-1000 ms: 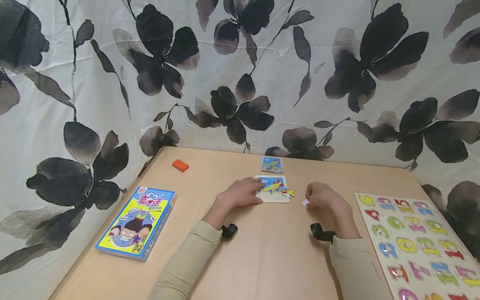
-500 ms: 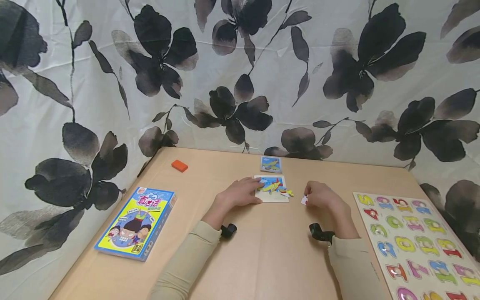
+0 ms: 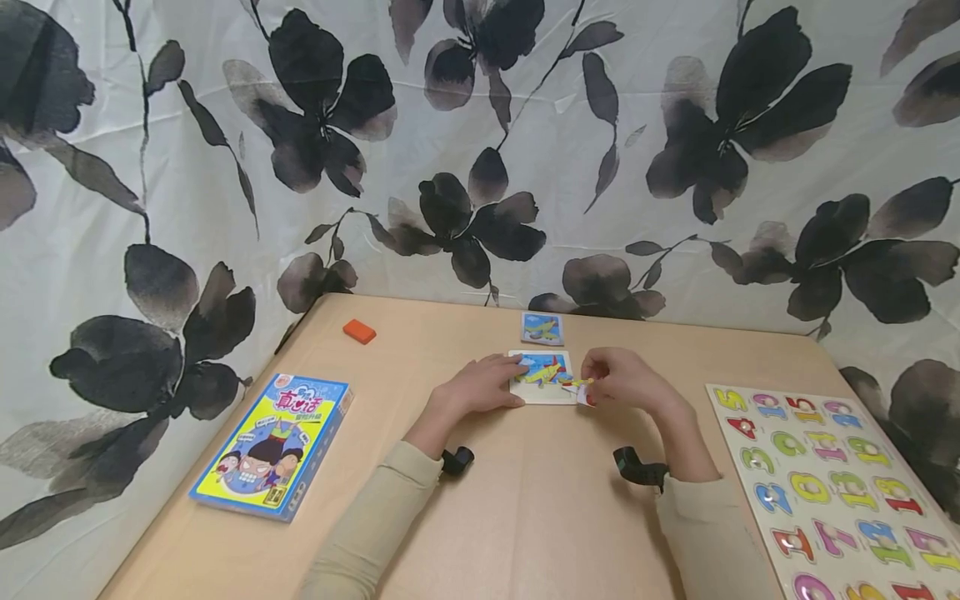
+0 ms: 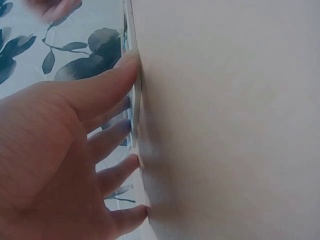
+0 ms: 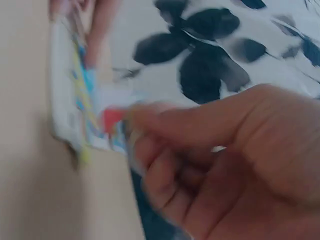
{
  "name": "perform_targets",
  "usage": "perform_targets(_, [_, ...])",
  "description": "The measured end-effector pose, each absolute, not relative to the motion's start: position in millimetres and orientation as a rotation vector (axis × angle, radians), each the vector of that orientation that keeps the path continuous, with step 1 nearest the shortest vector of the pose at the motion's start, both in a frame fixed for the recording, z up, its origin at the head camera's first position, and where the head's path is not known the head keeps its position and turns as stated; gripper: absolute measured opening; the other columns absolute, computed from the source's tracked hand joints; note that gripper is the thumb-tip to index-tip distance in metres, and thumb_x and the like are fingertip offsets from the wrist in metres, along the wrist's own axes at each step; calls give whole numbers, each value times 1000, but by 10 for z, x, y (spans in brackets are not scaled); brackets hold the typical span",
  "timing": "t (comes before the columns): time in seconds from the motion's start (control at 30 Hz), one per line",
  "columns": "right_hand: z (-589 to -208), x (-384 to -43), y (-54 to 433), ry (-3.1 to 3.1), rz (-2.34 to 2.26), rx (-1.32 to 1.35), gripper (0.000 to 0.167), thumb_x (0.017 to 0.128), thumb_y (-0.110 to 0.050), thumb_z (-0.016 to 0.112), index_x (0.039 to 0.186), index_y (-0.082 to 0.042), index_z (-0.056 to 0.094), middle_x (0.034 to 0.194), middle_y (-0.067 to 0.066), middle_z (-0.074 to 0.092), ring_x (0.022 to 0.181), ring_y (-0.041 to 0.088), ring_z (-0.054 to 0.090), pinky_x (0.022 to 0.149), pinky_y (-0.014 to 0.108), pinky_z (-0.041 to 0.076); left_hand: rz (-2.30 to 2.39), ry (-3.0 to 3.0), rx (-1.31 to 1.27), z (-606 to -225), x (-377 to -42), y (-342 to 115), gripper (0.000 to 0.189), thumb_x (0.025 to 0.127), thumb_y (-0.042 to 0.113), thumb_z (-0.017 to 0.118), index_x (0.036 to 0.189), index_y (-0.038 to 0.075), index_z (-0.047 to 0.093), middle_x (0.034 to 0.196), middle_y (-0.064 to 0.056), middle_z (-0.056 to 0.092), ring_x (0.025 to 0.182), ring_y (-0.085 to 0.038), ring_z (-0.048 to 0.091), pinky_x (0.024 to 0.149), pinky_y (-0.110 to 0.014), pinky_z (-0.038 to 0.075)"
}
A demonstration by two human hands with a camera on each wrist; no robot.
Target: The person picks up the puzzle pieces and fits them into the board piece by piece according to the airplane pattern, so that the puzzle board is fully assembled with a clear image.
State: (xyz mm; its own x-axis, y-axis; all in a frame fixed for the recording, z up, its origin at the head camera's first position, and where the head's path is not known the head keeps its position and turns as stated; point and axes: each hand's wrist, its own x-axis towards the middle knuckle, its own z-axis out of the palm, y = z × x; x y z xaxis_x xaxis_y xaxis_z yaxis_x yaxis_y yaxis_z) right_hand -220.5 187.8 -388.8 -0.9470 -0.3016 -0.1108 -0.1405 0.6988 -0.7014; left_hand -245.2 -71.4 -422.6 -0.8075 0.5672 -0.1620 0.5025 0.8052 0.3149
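Observation:
A small picture puzzle board lies near the back middle of the table, its blue scene and yellow plane pieces showing in the upper part. My left hand rests at the board's left side, fingers spread; in the left wrist view the thumb touches the board's edge. At the board's right side, my right hand pinches a small white and red puzzle piece between thumb and fingertips, blurred in the right wrist view. Several loose pieces overlap the board's lower right corner.
Behind the board lies a small square plane picture. An orange block sits at the back left, with a blue and yellow box in front of it. A number board covers the right side. Floral cloth hangs behind the table.
My right hand has moved left with the puzzle piece, from the table beside the board to the board's right edge. The left hand has stayed in place.

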Motion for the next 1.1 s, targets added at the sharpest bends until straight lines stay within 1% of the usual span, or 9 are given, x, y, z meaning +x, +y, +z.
perform_targets(0.1, [-3943,-2238,1684,2730,-1175,-435,15,81,7,62,94,0,63,81,9,59,75,20,53,61,26,46,373,2746,824,-4234,-2462,-713,65,94,42,66,151,20,45,162,-1,35,152,-29,28,119,-57,29])
perform_targets(0.2, [-4048,-2272,1505,2783,-1195,-454,13,82,7,63,92,-1,64,82,9,61,77,19,54,65,25,47,370,2741,816,-4249,-2463,-710,64,94,43,66,151,22,45,162,0,35,152,-28,29,119,-58,29])
perform_targets(0.37, [-4211,-2309,1296,2905,-1156,-438,12,81,7,63,87,-3,65,76,7,62,73,18,53,65,26,44,366,2738,823,-4245,-2454,-698,65,94,44,65,151,23,44,162,2,34,152,-29,28,118,-60,28])
perform_targets(0.47, [-4275,-2322,1206,2931,-1165,-401,11,82,7,64,87,-3,65,74,6,61,71,17,52,63,25,42,374,2746,825,-4225,-2449,-694,65,93,44,66,151,22,45,162,2,35,152,-29,28,118,-61,28])
perform_targets(0.6, [-4316,-2320,1113,2916,-1198,-338,12,81,5,66,90,-2,63,73,6,60,67,16,52,61,25,42,377,2756,828,-4199,-2445,-696,64,93,42,66,150,21,46,162,1,36,152,-29,29,117,-62,29])
perform_targets(0.67, [-4333,-2318,1077,2915,-1204,-311,12,81,5,68,90,-2,64,74,6,62,67,16,53,61,24,43,379,2755,830,-4194,-2444,-697,63,93,42,67,150,21,46,161,1,36,151,-30,30,116,-63,30])
perform_targets(0.9, [-4384,-2331,1003,2920,-1112,-293,4,82,0,73,85,-2,71,76,5,66,73,17,54,63,25,42,398,2748,833,-4209,-2446,-708,61,93,41,68,148,19,49,161,-2,37,151,-30,30,117,-63,29])
perform_targets(1.1, [-4367,-2323,971,2928,-1026,-285,4,82,-3,75,84,-4,72,75,4,65,74,18,55,65,27,43,406,2750,819,-4217,-2452,-715,62,93,41,67,148,20,49,161,-1,37,152,-29,29,117,-61,29])
